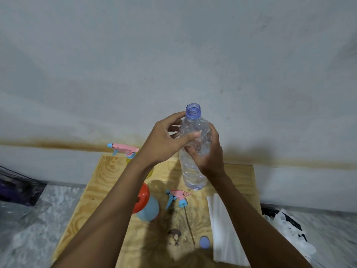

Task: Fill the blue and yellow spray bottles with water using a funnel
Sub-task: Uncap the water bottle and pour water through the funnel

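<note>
A clear plastic water bottle [193, 171] with an open purple neck is held up above the wooden board [108, 182]. My right hand [209, 155] grips its middle from the right, and my left hand [166, 142] touches its upper part with thumb and fingers. An orange funnel [143, 198] sits in the blue spray bottle [149, 209], partly hidden by my left forearm. The yellow spray bottle [129, 158] with a pink trigger head stands at the board's far left. A loose pink and blue sprayer head [177, 197] lies on the board. The purple bottle cap [204, 242] lies near the front.
Folded white paper towel [222, 229] lies on the board's right side. A dark knot [174, 236] marks the wood near the front. A black and white plastic bag [286, 227] lies on the floor at right, and a dark box [17, 188] at left. A wall rises just behind.
</note>
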`<state>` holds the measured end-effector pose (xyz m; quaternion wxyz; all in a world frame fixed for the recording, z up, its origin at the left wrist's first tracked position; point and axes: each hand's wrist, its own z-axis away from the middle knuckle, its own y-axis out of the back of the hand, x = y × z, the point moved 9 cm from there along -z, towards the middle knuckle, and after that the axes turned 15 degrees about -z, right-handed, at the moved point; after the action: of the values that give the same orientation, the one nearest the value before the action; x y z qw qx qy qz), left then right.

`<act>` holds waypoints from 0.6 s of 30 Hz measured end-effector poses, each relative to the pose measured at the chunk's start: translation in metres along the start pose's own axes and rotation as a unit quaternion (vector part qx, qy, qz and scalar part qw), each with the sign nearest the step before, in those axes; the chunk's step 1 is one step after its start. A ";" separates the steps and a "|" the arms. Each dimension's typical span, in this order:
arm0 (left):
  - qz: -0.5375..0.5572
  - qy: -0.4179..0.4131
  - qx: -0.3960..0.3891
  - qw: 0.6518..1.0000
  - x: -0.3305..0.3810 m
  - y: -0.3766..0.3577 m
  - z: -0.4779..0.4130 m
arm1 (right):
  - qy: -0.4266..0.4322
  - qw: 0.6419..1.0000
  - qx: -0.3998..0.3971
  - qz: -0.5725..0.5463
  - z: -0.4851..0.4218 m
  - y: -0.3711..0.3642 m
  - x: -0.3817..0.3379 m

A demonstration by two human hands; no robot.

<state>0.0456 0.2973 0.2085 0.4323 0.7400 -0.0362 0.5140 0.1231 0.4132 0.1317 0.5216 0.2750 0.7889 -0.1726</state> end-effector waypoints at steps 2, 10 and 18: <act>0.003 -0.012 0.005 1.000 0.016 0.007 0.007 | 0.016 1.000 -0.003 -0.002 0.000 0.004 -0.017; -0.013 -0.030 0.013 0.999 0.049 0.028 0.028 | -0.005 0.997 -0.059 -0.047 0.008 0.013 -0.065; -0.017 0.044 0.014 0.999 -0.004 0.058 0.078 | -0.073 0.983 -0.155 -0.058 0.036 0.003 -0.074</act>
<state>0.0722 0.2067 0.2327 0.4321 0.7229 0.0031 0.5392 0.1731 0.3765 0.1857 0.6032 0.1311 0.7806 -0.0976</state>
